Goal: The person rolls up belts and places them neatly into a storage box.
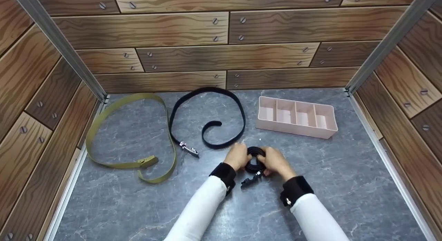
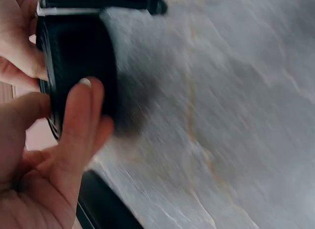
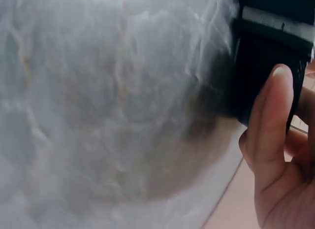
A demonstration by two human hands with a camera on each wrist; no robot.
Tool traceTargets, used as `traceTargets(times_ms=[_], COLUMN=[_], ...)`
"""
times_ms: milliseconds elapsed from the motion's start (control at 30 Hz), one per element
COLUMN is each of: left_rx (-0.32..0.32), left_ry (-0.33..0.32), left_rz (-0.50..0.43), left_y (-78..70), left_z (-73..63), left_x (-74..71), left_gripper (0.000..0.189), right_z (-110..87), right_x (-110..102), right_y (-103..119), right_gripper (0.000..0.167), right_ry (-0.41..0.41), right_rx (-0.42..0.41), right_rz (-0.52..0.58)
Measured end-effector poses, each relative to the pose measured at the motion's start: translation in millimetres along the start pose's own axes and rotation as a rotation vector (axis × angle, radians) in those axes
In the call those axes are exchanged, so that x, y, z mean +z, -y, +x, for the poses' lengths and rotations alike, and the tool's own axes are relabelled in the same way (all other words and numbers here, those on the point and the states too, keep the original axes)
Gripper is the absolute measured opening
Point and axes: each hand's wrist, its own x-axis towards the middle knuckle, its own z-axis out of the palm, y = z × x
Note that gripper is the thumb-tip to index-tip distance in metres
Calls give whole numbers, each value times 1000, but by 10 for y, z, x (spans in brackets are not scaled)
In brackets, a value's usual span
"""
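Between my two hands is a black belt (image 1: pixel 256 166) rolled into a tight coil, its buckle (image 1: pixel 250 182) sticking out toward me. My left hand (image 1: pixel 237 156) grips the coil from the left, fingers on its outer face and thumb at the inner turns. From the right, my right hand (image 1: pixel 275 161) holds the same coil, thumb reaching into its middle. In the left wrist view the rolled belt (image 2: pixel 81 61) shows its broad outer face under the left fingers. The right wrist view has the belt (image 3: pixel 268 71) pressed by the right fingers.
A second black belt (image 1: pixel 244 120) with a silver buckle (image 1: pixel 189 149) lies loosely curled behind my left hand. Farther left lies an olive belt (image 1: pixel 90 134) in a wide loop. A pink four-slot box (image 1: pixel 297 128) stands at the back right. Wood-patterned walls (image 1: pixel 179 30) enclose the grey marbled surface.
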Motion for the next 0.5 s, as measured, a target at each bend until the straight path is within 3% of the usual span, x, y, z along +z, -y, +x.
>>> traceTargets(times_ms=[67, 167, 300, 367, 500], left_rx=[-9, -88, -191, -194, -175], left_ry=[-10, 2, 34, 37, 36], left_rz=[-5, -87, -239, -225, -119], left_y=[-9, -18, -23, -15, 8], left_z=[3, 6, 3, -1, -15], left_x=[6, 21, 38, 33, -3], left_gripper=[23, 22, 24, 28, 36], right_z=[-21, -67, -102, -97, -55], right_x=[28, 90, 146, 143, 88], right_y=[-24, -58, -66, -48, -15], right_gripper=[45, 44, 40, 40, 37], right_ry=[-36, -99, -161, -169, -108], right_rx=[20, 46, 51, 39, -5], right_rz=[59, 143, 114, 41, -75])
